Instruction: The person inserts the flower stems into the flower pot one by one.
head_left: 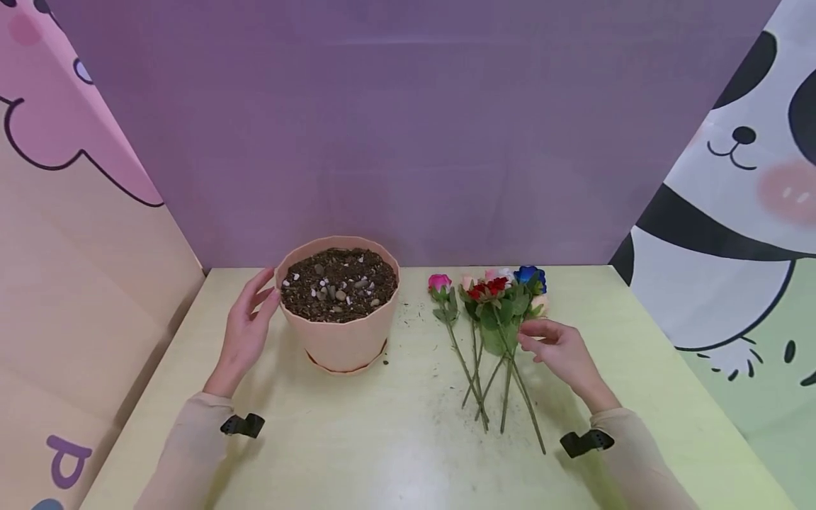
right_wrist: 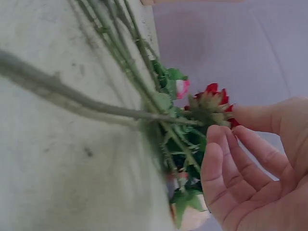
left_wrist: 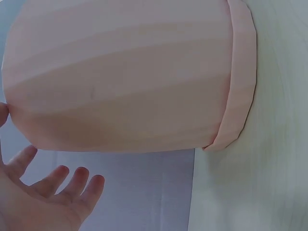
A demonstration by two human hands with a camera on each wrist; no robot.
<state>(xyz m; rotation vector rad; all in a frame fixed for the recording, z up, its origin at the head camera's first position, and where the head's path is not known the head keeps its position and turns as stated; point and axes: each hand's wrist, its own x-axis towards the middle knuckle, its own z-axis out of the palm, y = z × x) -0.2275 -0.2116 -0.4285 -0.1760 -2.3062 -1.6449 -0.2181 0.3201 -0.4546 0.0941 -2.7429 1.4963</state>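
A pale pink flowerpot (head_left: 338,340) filled with dark soil (head_left: 312,273) stands on its saucer. My left hand (head_left: 248,326) is at the pot's left side, with thumb and index fingertips at the rim and the other fingers (left_wrist: 79,180) spread apart below. Right of the pot lie several artificial flowers on long green stems. Among them are a red flower (head_left: 489,288), a blue flower (head_left: 530,278) and a pink rose (head_left: 439,283). My right hand (head_left: 564,354) hovers beside their leaves, fingers loosely bent; the red flower (right_wrist: 216,101) partly overlaps its fingertips in the right wrist view.
Pebbles and white bits lie on the soil. Dark crumbs are scattered over the pale table (head_left: 357,446) around the stems. A purple wall panel (head_left: 414,142) rises behind the table, and printed side panels stand left and right. Each wrist wears a black camera strap (head_left: 586,443).
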